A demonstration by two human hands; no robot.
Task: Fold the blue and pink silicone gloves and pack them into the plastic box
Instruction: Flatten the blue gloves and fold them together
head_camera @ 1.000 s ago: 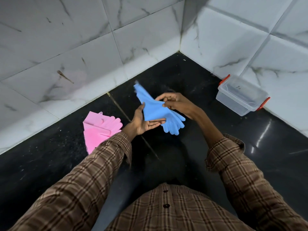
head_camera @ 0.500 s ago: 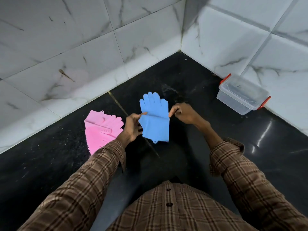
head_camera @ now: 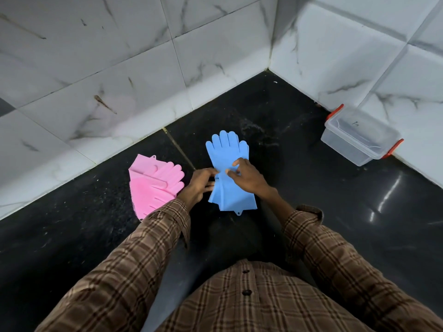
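The blue silicone gloves (head_camera: pixel 226 152) lie stacked and flat on the black floor, fingers pointing away from me, cuff toward me. My left hand (head_camera: pixel 200 185) pinches their left edge near the middle. My right hand (head_camera: pixel 247 177) rests on top of them at mid-length, fingers spread and pressing down. The pink silicone gloves (head_camera: pixel 154 185) lie to the left on the floor, untouched, bristled palm showing. The clear plastic box (head_camera: pixel 359 137) with red latches stands open against the right wall.
White marble-tiled walls (head_camera: pixel 143 68) meet in a corner beyond the gloves. The glossy black floor (head_camera: pixel 335 212) stretches between the gloves and the box. My checked sleeves and shirt fill the lower part of the view.
The blue gloves went from held in the air to lying on the floor. My right hand moved from their right edge onto their middle.
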